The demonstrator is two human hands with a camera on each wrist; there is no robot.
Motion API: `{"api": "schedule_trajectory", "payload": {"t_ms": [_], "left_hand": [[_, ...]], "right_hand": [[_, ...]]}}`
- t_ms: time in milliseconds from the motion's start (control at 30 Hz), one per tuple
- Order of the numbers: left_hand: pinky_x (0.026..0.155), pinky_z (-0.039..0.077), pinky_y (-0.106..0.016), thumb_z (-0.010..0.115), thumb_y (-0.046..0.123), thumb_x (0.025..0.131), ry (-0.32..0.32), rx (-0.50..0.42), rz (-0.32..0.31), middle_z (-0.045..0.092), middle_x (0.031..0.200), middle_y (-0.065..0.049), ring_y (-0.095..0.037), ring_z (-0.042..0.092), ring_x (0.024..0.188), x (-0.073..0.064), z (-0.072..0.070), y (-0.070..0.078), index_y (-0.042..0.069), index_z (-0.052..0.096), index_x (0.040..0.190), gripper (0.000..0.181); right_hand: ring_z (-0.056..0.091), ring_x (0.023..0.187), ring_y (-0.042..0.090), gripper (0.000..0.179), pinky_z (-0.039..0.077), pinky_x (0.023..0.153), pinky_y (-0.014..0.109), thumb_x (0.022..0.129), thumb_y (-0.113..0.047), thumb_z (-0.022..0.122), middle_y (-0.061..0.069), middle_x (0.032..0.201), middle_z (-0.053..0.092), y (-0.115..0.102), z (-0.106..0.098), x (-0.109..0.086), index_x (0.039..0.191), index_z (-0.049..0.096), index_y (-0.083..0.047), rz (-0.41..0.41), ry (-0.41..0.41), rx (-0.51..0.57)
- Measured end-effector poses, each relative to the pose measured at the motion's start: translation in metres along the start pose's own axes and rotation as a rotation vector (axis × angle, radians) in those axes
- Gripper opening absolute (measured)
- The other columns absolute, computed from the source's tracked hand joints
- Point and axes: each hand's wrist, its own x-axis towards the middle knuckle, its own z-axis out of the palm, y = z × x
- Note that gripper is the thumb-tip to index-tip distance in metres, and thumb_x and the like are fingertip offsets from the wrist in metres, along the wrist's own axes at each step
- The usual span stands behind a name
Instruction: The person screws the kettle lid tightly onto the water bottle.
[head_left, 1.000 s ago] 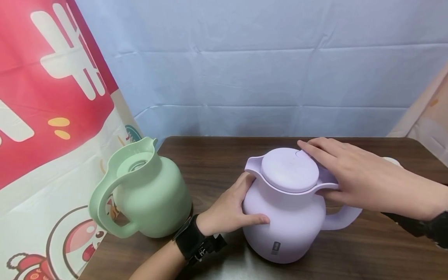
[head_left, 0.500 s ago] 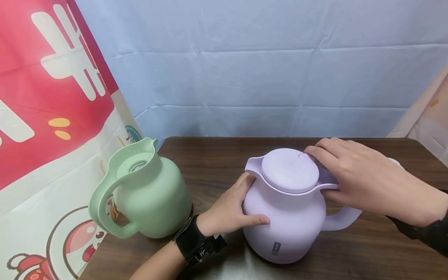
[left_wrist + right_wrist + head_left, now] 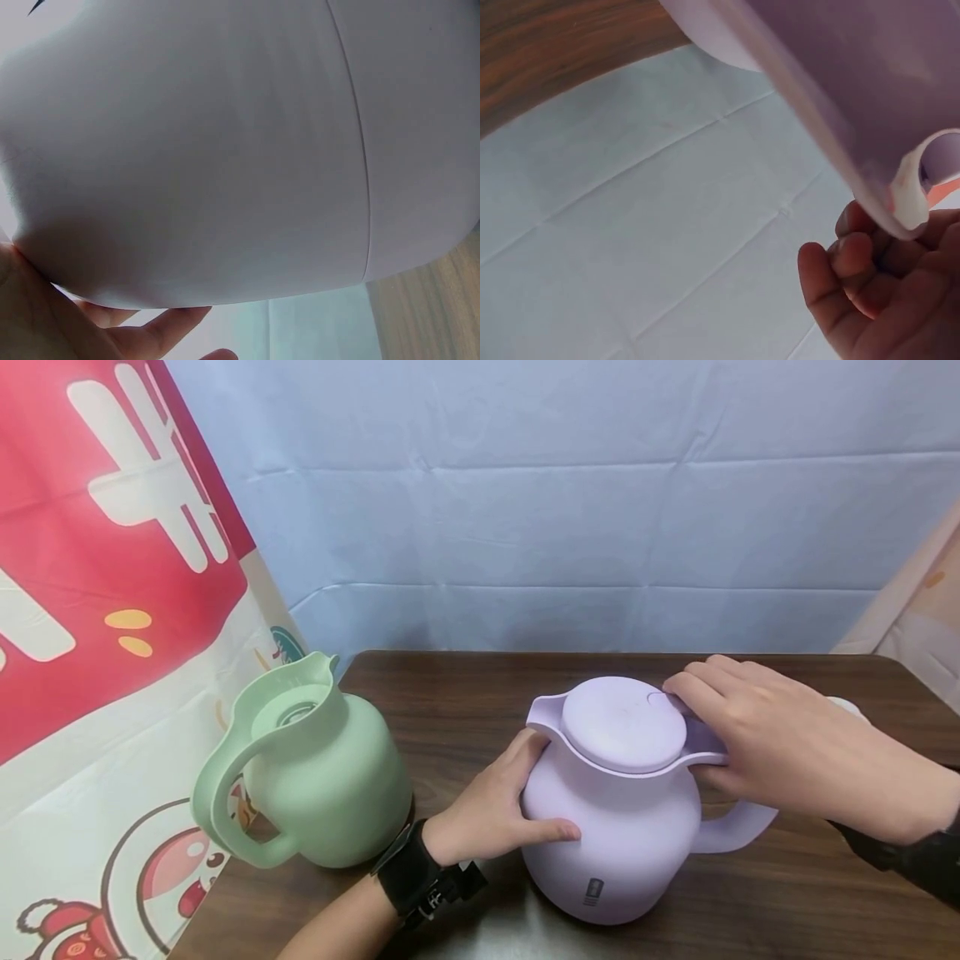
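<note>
A lilac thermos jug (image 3: 611,835) stands upright on the table, its round lid (image 3: 624,727) seated in the collar. My left hand (image 3: 495,802) grips the jug's left side, thumb across the front and fingers round the back. Its pale body (image 3: 202,150) fills most of the left wrist view. At the lid's rear edge, my right hand (image 3: 765,735) holds the top of the handle side with curled fingers, the thumb under the rim. The right wrist view shows bent fingers (image 3: 825,289) by the hollow upper handle (image 3: 877,82). The lower handle (image 3: 731,829) is bare.
Left of my left hand stands a green jug (image 3: 337,785), its handle towards me. A small white object (image 3: 850,707) is mostly hidden behind my right arm. Pale blue cloth (image 3: 525,527) hangs behind the brown table (image 3: 442,693); printed cloth (image 3: 172,718) hangs at left.
My right hand has slid back to the right, its fingertips drawing off the lid's top to the rear edge and curling more. My left hand and both jugs keep their places.
</note>
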Motion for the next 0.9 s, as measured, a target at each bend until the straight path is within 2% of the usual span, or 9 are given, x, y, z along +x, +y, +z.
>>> {"api": "schedule_trajectory", "payload": {"t_ms": [100,233,367,567,900], "left_hand": [[0.093,0.042,-0.030,0.079,0.041,0.075,0.001,0.004,0.003,0.031,0.139,0.011,-0.006,0.041,0.118,0.0002,0.0003,0.0001,0.033,0.025,0.142,0.086],[0.094,0.042,-0.030,0.078,0.041,0.075,-0.001,0.001,0.001,0.031,0.139,0.011,-0.006,0.040,0.119,0.0004,0.0007,0.0002,0.033,0.025,0.142,0.086],[0.094,0.042,-0.031,0.078,0.040,0.075,-0.004,0.000,-0.001,0.030,0.140,0.011,-0.007,0.040,0.119,0.0006,0.0003,0.0002,0.033,0.024,0.143,0.087],[0.093,0.043,-0.031,0.078,0.042,0.076,0.001,-0.009,-0.011,0.030,0.140,0.012,-0.007,0.041,0.118,0.0013,-0.0008,-0.0026,0.035,0.024,0.143,0.086],[0.093,0.043,-0.032,0.077,0.043,0.077,-0.004,-0.012,-0.017,0.029,0.141,0.012,-0.007,0.041,0.119,0.0005,0.0025,-0.0031,0.033,0.024,0.142,0.085]], "right_hand": [[0.051,0.075,0.017,0.056,0.043,0.067,0.037,0.049,-0.020,0.083,-0.003,0.085,0.053,0.0000,-0.0014,0.0018,0.096,0.054,-0.010,0.002,-0.019,-0.017],[0.044,0.072,0.011,0.052,0.040,0.065,0.033,0.051,-0.025,0.083,-0.011,0.079,0.046,-0.0003,-0.0049,0.0034,0.090,0.051,-0.015,0.055,-0.093,-0.035],[0.043,0.071,0.012,0.048,0.039,0.062,0.033,0.053,-0.028,0.081,-0.010,0.076,0.044,-0.0011,-0.0076,0.0035,0.088,0.051,-0.015,0.098,-0.129,-0.077],[0.042,0.068,0.015,0.042,0.036,0.059,0.032,0.055,-0.035,0.076,-0.006,0.073,0.041,-0.0011,-0.0081,0.0043,0.082,0.053,-0.013,0.090,-0.097,-0.179],[0.039,0.062,0.013,0.043,0.033,0.055,0.030,0.046,-0.037,0.079,-0.010,0.066,0.037,0.0058,-0.0014,0.0024,0.072,0.051,-0.018,0.041,-0.008,-0.156]]}}
